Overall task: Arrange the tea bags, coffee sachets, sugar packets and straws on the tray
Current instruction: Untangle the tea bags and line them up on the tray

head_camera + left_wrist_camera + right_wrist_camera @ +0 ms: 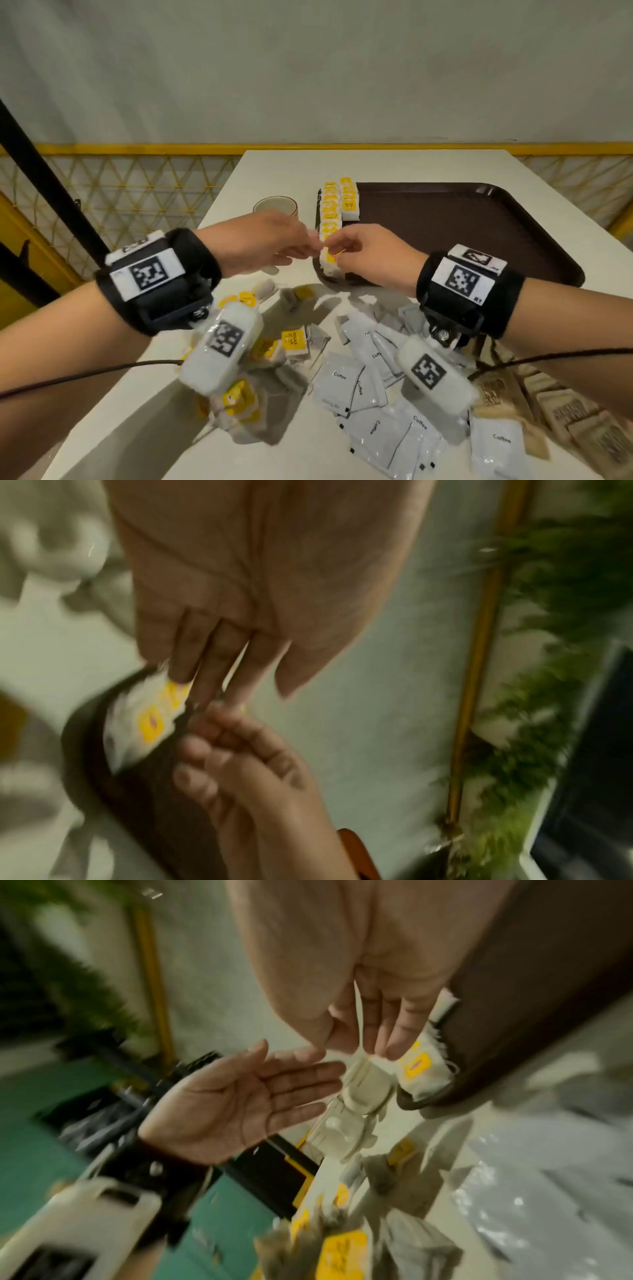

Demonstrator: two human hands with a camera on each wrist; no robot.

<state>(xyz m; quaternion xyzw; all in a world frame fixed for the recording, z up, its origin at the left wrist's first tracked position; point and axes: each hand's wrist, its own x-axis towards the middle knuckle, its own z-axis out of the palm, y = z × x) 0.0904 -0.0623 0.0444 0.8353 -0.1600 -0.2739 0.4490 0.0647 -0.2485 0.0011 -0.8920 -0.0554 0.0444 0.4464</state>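
A brown tray (pixel 445 222) lies on the white table, with two rows of yellow-tagged tea bags (pixel 330 212) along its left edge. Both hands meet over the tray's near left corner. My right hand (pixel 337 255) pinches the nearest tea bag (pixel 328 265) at its yellow tag, the other fingers curled. My left hand (pixel 310 245) reaches in from the left with straight fingers, and its fingertips touch the same tea bag (pixel 150 723). The right wrist view shows the left hand (pixel 274 1085) with its palm open beside the tea bag (pixel 419 1066).
A pale cup (pixel 275 205) stands left of the tray. Loose tea bags (pixel 294 342) lie near the table's left front. White coffee sachets (pixel 356 383) are piled in front, and brown packets (pixel 565 411) at the right front. A yellow railing runs behind the table.
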